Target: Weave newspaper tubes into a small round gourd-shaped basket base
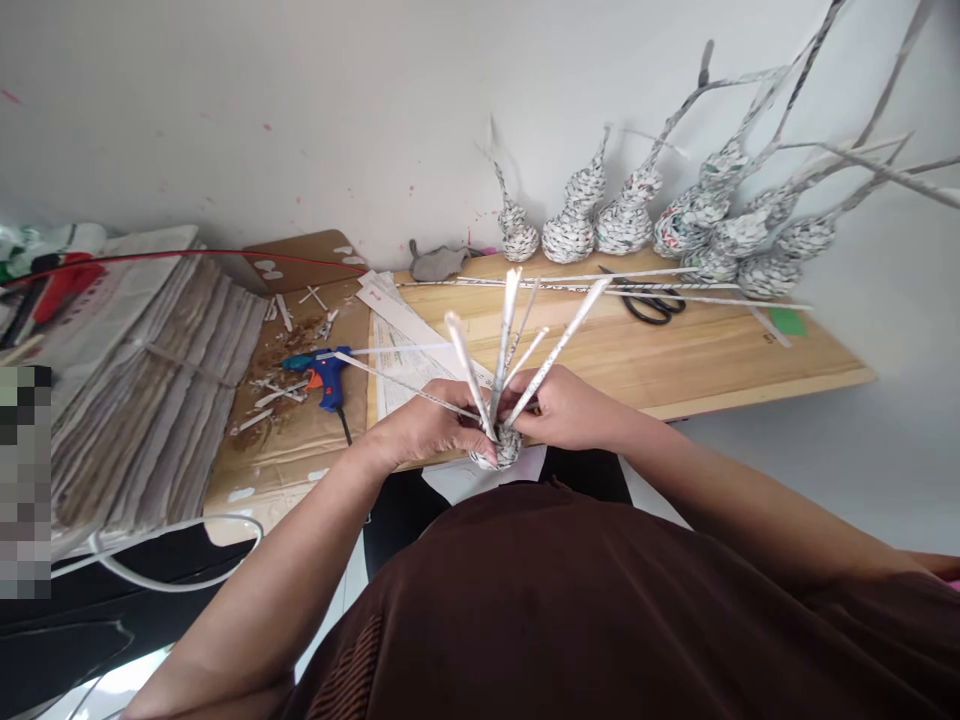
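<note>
Between my hands, over the table's front edge, is a small round woven newspaper piece (504, 450). Several rolled paper sticks (557, 352) rise from it, fanning up and outward. My left hand (431, 420) is closed on its left side, thumb pressed near the base of the sticks. On the other side my right hand (559, 408) pinches around the foot of the sticks; its fingertips are partly hidden behind them. One thin stick points left past my left hand.
Woven newspaper gourds (568, 232) line the wall at the back right. Black scissors (651, 303) and long paper sticks lie before them. On the left are a blue glue gun (330, 378), paper scraps and a tall newspaper stack (150, 400). A white cable (180, 585) loops below.
</note>
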Motion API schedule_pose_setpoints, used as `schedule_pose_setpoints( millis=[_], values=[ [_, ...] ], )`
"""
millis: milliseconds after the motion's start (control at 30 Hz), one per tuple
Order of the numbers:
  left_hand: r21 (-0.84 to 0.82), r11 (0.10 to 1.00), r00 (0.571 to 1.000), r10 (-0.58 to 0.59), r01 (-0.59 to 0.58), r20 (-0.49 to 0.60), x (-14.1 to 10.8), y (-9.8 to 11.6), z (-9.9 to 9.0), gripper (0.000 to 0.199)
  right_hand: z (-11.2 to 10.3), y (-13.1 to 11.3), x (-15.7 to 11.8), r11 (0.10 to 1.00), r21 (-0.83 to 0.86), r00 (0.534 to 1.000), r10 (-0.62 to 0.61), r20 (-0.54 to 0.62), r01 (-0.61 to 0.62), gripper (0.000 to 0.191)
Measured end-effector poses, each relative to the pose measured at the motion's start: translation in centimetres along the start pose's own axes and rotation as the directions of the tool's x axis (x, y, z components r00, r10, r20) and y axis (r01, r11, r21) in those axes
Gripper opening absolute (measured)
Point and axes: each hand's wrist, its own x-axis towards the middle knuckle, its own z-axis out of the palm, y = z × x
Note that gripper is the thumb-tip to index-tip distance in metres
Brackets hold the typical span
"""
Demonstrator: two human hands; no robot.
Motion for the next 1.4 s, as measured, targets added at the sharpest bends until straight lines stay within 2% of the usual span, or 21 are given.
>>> schedule_pose_setpoints(
  millis=[133,300,433,567,667,767,867,1033,1133,1267,1400],
  values=[
    [-0.142,0.989,0.999,-0.025,0.029,0.03,-0.7,-0.4,-0.1,0.02,0.2,0.3,-0.2,0.999,0.038,1.0,0.018,-0.004,-0.017,0.02],
    [-0.095,0.995,0.999,-0.008,0.011,0.033,-1.1,-0.2,-0.3,0.015,0.2,0.1,-0.3,1.0,0.031,1.0,-0.004,-0.005,0.004,0.023],
    [-0.171,0.985,1.0,-0.012,0.014,0.01,-1.2,-0.2,0.0,0.022,0.2,-0.1,-0.4,1.0,0.006,1.0,-0.006,-0.001,0.006,0.025],
    [-0.192,0.98,0.996,-0.055,0.041,-0.066,-1.2,-0.1,0.8,0.032,0.4,-0.4,-0.6,0.999,-0.027,0.999,-0.026,-0.02,0.026,0.021],
    [-0.178,0.98,0.975,-0.118,0.085,-0.188,-1.0,-0.2,1.7,0.035,0.5,-0.8,-0.8,0.997,-0.054,0.998,-0.052,-0.03,0.05,0.016],
    [-0.136,0.986,0.946,-0.134,0.097,-0.296,-1.1,-0.3,2.5,0.035,0.5,-1.2,-1.0,0.997,-0.062,0.999,-0.05,0.003,0.05,0.016],
    [-0.071,0.993,0.932,-0.117,0.099,-0.344,-1.4,-0.1,3.0,0.031,0.5,-1.6,-1.3,0.987,-0.14,0.997,-0.08,0.005,0.08,0.021],
    [0.041,0.998,0.881,-0.019,0.044,-0.473,-1.8,0.5,3.5,0.022,0.4,-2.1,-1.4,0.949,-0.289,0.99,-0.139,-0.028,0.125,0.02],
    [0.104,0.994,0.841,0.025,0.038,-0.54,-1.8,0.4,3.8,0.016,0.3,-2.1,-1.1,0.938,-0.33,0.991,-0.129,-0.041,0.108,0.02],
    [0.188,0.98,0.81,0.056,0.068,-0.584,-1.8,-0.1,3.9,0.01,0.4,-1.9,-1.1,0.93,-0.361,0.995,-0.092,-0.045,0.069,0.019],
    [0.31,0.949,0.788,0.144,0.063,-0.599,-1.9,-0.2,4.0,0.008,0.7,-1.8,-1.3,0.901,-0.429,0.993,-0.099,-0.061,0.064,0.018]
  ],
)
